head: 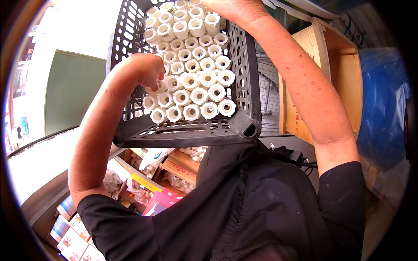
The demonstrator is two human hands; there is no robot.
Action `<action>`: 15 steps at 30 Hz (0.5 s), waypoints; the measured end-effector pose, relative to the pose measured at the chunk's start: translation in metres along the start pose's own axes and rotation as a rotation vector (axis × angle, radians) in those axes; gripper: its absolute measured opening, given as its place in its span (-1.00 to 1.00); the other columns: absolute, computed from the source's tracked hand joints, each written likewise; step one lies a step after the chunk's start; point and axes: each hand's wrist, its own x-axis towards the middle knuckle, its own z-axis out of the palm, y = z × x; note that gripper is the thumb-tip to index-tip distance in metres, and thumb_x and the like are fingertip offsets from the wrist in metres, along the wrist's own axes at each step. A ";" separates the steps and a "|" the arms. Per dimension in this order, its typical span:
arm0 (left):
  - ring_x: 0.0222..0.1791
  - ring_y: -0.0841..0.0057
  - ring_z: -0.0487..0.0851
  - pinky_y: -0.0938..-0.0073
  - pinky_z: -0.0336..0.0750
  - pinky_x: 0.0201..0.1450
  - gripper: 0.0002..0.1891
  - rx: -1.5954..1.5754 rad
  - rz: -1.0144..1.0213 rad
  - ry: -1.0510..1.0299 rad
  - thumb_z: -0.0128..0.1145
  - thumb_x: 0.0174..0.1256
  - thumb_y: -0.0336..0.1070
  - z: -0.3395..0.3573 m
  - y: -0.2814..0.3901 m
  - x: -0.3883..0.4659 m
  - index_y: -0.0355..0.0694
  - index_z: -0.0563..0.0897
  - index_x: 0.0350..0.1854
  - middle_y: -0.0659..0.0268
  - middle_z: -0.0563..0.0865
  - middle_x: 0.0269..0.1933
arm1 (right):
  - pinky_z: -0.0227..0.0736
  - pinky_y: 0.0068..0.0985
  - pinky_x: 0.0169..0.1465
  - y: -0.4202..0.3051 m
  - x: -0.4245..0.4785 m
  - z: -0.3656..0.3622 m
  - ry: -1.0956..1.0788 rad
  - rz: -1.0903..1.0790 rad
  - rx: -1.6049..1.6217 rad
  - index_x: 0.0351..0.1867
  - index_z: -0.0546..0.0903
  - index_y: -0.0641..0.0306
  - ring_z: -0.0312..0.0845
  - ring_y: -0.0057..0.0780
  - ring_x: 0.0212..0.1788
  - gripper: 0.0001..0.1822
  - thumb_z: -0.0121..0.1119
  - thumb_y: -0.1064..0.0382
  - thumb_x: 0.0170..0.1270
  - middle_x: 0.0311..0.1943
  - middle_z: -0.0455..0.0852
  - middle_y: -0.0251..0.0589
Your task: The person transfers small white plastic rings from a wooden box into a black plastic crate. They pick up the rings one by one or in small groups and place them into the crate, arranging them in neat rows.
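A black perforated plastic crate (196, 138) stands before me at the top of the head view. White ring-ended plastic pipe fittings (190, 80) stand upright in it in close rows, their round openings facing up; those at the far end look higher. My left hand (148, 70) reaches over the crate's left side, its curled fingers at a fitting near the left edge of the rows. Whether it grips that fitting is hard to see. My right hand (225, 8) is at the far end of the crate, beside the far fittings, its fingers cut off by the picture's top edge.
To the right are a wooden box (343, 75) with red writing, a wire mesh (266, 94) and blue plastic wrapping (382, 111). A green-grey panel (73, 91) stands left. Below the crate lie boxes of bagged white fittings (178, 182); cartons (73, 243) are stacked lower left.
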 end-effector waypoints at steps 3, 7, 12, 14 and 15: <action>-0.07 0.25 0.79 0.22 0.63 0.06 -0.47 -0.027 0.021 0.019 0.55 -0.13 -0.33 0.005 -0.003 0.000 -0.10 0.79 0.04 0.18 0.84 -0.09 | 0.59 -0.16 0.00 -0.001 -0.001 -0.002 -0.026 0.000 0.037 -0.44 0.80 0.17 0.72 -0.02 -0.18 -0.72 0.19 0.06 0.09 -0.37 0.80 0.01; -0.07 0.24 0.79 0.26 0.65 0.03 -0.52 -0.122 0.074 0.167 0.50 -0.07 -0.40 0.007 -0.010 -0.002 -0.20 0.78 0.03 0.12 0.83 -0.08 | 0.59 -0.15 -0.01 0.001 -0.001 -0.002 0.015 -0.043 0.032 -0.44 0.80 0.16 0.72 -0.03 -0.18 -0.73 0.20 0.06 0.09 -0.36 0.80 0.01; 0.00 0.20 0.77 0.29 0.66 0.07 -0.73 -0.203 0.008 0.631 0.33 0.24 -0.56 -0.009 -0.020 0.001 -0.30 0.75 -0.01 0.07 0.80 -0.07 | 0.59 -0.15 -0.02 0.001 0.001 -0.001 0.002 -0.032 0.023 -0.44 0.80 0.17 0.72 -0.03 -0.17 -0.73 0.19 0.07 0.09 -0.36 0.79 0.02; 0.09 0.18 0.73 0.29 0.64 0.13 -0.70 -0.085 -0.052 0.801 0.28 0.29 -0.59 -0.006 -0.029 0.017 -0.28 0.72 0.06 0.04 0.75 0.06 | 0.59 -0.15 -0.02 -0.001 0.001 0.000 -0.003 -0.030 0.040 -0.43 0.79 0.17 0.72 -0.02 -0.17 -0.73 0.18 0.08 0.10 -0.35 0.79 0.03; 0.14 0.17 0.71 0.29 0.63 0.16 -0.67 -0.017 -0.066 0.845 0.25 0.31 -0.60 -0.008 -0.030 0.025 -0.27 0.70 0.10 0.03 0.72 0.13 | 0.58 -0.15 -0.02 -0.002 -0.001 -0.003 -0.002 -0.021 0.051 -0.42 0.79 0.17 0.72 -0.02 -0.17 -0.73 0.18 0.08 0.10 -0.35 0.79 0.03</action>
